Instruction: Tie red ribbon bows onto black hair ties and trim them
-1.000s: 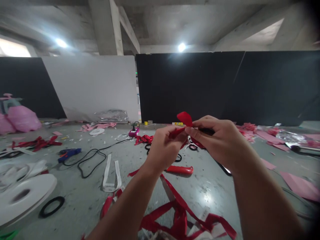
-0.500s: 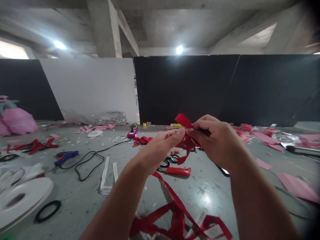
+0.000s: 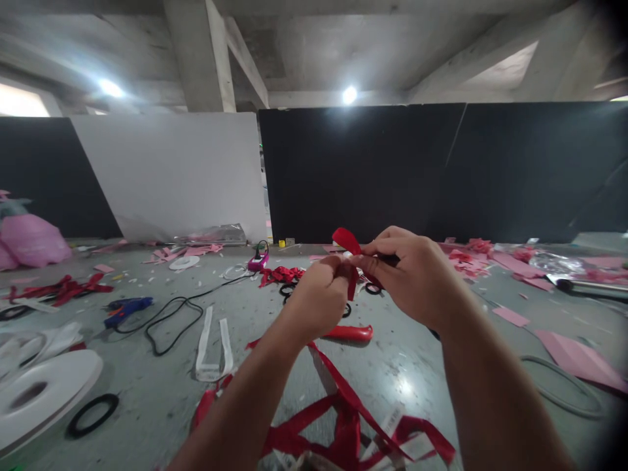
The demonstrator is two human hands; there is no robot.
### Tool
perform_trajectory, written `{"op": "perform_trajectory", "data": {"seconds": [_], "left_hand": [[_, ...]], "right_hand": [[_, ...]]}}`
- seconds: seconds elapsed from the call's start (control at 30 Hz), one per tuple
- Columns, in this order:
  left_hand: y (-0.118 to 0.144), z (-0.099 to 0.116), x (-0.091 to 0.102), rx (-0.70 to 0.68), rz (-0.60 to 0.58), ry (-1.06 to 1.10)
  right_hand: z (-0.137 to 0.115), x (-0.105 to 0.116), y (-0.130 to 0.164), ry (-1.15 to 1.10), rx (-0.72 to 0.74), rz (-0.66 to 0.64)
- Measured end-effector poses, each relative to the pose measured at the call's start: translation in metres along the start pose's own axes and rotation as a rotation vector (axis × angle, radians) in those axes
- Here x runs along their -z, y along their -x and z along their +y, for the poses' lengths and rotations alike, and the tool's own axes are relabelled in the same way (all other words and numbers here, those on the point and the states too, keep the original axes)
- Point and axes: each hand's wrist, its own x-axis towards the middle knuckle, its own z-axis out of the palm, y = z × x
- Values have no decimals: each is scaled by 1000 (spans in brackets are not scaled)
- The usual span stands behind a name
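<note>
Above the middle of the table, my left hand (image 3: 318,294) and my right hand (image 3: 409,271) meet at the fingertips around a short piece of red ribbon (image 3: 346,239). One end of it curls up over the fingers, and another hangs down between the hands. Both hands pinch it, the left with fingers curled in. The exact grip point is partly hidden by the fingers. Beneath them lie a red handle (image 3: 350,333) and black rings (image 3: 373,288), partly covered by my left hand. Nearer me, a long red ribbon (image 3: 338,373) runs into a loose heap with white labels.
At left are a blue glue gun (image 3: 127,310) with a black cord, a white spool (image 3: 53,392) and a black ring (image 3: 93,416). A purple power block (image 3: 258,261) sits farther back. Pink scraps (image 3: 583,356) lie at right. Dark panels (image 3: 392,170) stand behind the table.
Both hands have shifted slightly left with the red ribbon. My left fingers have curled from stretched to closed, and the ribbon's hanging end is now drawn in closer to the hands.
</note>
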Motion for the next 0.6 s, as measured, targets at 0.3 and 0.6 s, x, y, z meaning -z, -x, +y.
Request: {"op": "perform_trajectory", "data": {"seconds": [0.3,0.6], "left_hand": [[2,3,7,-76,-124,91],[1,6,13,-193,-79,-9]], "right_hand": [[-2,2,0,-118,-4,0],[-1,10,2,-327,-74,-73]]}}
